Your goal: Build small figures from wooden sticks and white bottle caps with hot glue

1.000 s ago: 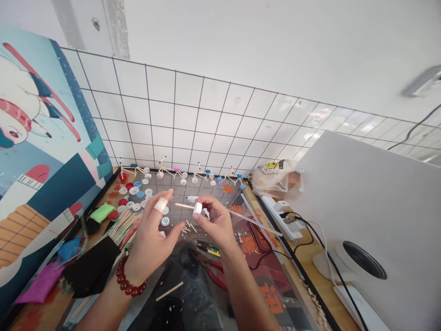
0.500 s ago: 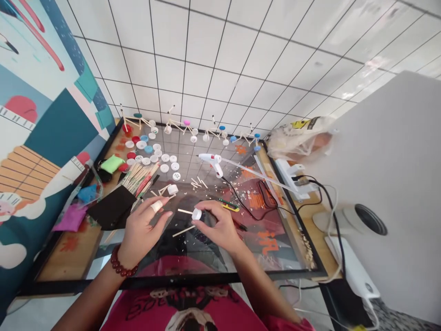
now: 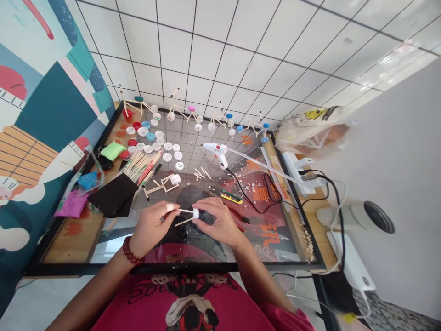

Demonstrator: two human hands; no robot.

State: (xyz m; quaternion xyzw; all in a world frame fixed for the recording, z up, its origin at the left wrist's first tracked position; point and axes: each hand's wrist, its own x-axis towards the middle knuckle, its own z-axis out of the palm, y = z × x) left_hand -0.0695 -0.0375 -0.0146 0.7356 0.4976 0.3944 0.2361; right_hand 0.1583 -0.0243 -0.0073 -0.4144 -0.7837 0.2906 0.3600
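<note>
My right hand [image 3: 217, 221] pinches a white bottle cap [image 3: 196, 213] between thumb and fingers, above the front of the glass table. Two thin wooden sticks reach leftward from this cap. The upper wooden stick [image 3: 186, 211] has its far end between the thumb and finger of my left hand [image 3: 155, 228]; the lower stick [image 3: 183, 222] is free. A wrap covers one left finger. Just beyond my left hand lies a small stick frame [image 3: 164, 184] with another white cap [image 3: 175, 179] on it.
A white glue gun [image 3: 216, 153] lies beyond my hands, its cord running right. Loose bottle caps [image 3: 167, 157] and a stick bundle [image 3: 143, 166] are at the left. Several stick figures [image 3: 216, 121] line the back edge. A yellow-green cutter [image 3: 231, 197] and pliers [image 3: 238, 214] lie right.
My left hand has moved right, away from the stick frame, and now pinches the upper stick on the cap. My right hand still holds the cap. The view has shifted slightly.
</note>
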